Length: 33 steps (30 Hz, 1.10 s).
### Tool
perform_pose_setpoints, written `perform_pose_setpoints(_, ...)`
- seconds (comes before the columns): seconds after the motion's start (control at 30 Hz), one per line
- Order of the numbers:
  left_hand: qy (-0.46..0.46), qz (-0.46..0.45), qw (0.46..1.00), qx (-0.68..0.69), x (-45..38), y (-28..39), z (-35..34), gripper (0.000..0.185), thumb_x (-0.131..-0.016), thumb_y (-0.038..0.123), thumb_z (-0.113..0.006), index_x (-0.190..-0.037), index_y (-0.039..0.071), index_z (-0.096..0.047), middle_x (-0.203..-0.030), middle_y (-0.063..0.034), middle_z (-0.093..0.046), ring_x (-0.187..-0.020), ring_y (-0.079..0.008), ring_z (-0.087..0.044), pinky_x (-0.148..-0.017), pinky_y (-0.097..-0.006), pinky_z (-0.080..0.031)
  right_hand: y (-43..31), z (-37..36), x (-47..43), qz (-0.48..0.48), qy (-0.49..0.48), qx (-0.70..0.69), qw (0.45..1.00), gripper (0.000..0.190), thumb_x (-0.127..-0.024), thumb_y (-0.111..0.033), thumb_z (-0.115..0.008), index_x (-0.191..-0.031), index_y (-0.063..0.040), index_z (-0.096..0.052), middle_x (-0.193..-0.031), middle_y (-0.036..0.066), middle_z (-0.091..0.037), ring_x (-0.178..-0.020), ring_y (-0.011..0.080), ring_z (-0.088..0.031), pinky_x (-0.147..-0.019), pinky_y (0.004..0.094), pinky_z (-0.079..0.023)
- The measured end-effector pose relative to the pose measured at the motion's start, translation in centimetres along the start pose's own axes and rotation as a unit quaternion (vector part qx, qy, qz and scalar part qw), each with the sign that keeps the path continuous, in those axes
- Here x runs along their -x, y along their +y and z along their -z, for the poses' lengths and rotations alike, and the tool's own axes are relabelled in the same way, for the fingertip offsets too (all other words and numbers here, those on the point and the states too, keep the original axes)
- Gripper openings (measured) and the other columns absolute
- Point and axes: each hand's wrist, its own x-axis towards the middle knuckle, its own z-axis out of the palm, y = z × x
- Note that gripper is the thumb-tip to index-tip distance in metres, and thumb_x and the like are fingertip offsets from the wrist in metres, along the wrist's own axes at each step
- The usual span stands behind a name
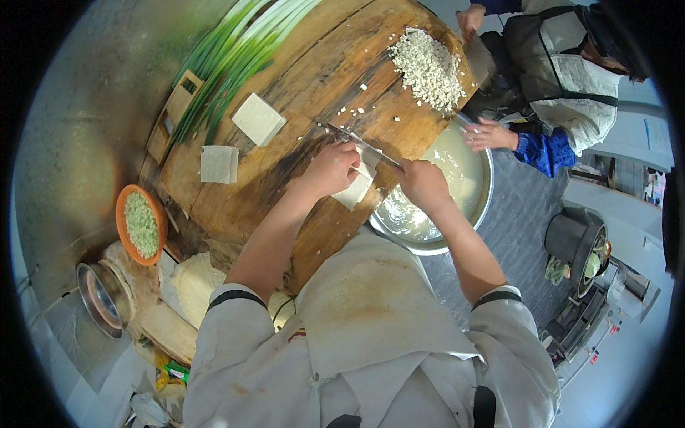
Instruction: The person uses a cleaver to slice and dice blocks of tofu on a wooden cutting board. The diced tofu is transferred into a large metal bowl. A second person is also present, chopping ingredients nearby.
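My right hand [424, 182] grips the handle of a kitchen knife [369, 147], whose blade points up and to the left across the board. Beside the blade, my left hand [333, 165] has its fingers curled on a white tofu block [354, 193], holding it against the wood; the fingers and the knife partly hide the block. Two more pale blocks, one thicker [259, 120] and one flatter [219, 164], lie to the left on the wooden cutting board [299, 214]. Small white cubes [428, 69] form a pile at the upper right.
Long scallions [235, 59] lie along the board's far left. Under its right edge stands a metal basin [488, 184] of cloudy liquid. An orange bowl [120, 224] holds chopped pale-green pieces. At upper right, a co-worker's one hand [471, 21] grips a cleaver [479, 61]; the other [489, 135] hovers near the basin.
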Motion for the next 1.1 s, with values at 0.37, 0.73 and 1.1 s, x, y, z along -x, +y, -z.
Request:
perform_pose_setpoints(0.37, 0.016, -0.005, 1.000, -0.013, 1.0, 0.7, -0.5, 0.020, -0.083, 0.009, -0.087, -0.093, 0.007, -0.070, -0.102, -0.0096, -0.068, -0.107, -0.0353, -0.067, -0.094, -0.0489, -0.055, -0.4, -0.9, 0.6, -0.024, -0.028, 0.002, 0.999, 0.038, -0.110, -0.038, -0.061, -0.103, -0.005, -0.078, -0.096, 0.024, -0.079, -0.092, 0.0459, -0.077, -0.084, 0.0581, -0.062)
perform_pose_setpoints(0.73, 0.008, 0.000, 0.999, -0.041, 2.4, 1.7, -0.4, 0.021, -0.082, 0.008, -0.086, -0.096, 0.008, -0.070, -0.106, -0.0072, -0.067, -0.110, -0.0336, -0.066, -0.095, -0.0492, -0.054, -0.7, -1.2, 0.9, -0.033, -0.038, -0.002, 0.999, 0.038, -0.110, -0.038, -0.063, -0.104, -0.005, -0.079, -0.096, 0.024, -0.080, -0.094, 0.0451, -0.078, -0.085, 0.0568, -0.063)
perform_pose_setpoints(1.1, 0.021, 0.000, 0.999, -0.033, 3.6, 1.4, -0.6, 0.021, -0.083, 0.008, -0.085, -0.099, 0.008, -0.072, -0.108, -0.0071, -0.068, -0.114, -0.0326, -0.066, -0.099, -0.0471, -0.054, -1.4, -0.4, 2.4, 0.003, -0.014, -0.020, 1.000, 0.036, -0.109, -0.039, -0.064, -0.107, -0.005, -0.078, -0.095, 0.024, -0.080, -0.089, 0.0453, -0.078, -0.083, 0.0573, -0.062)
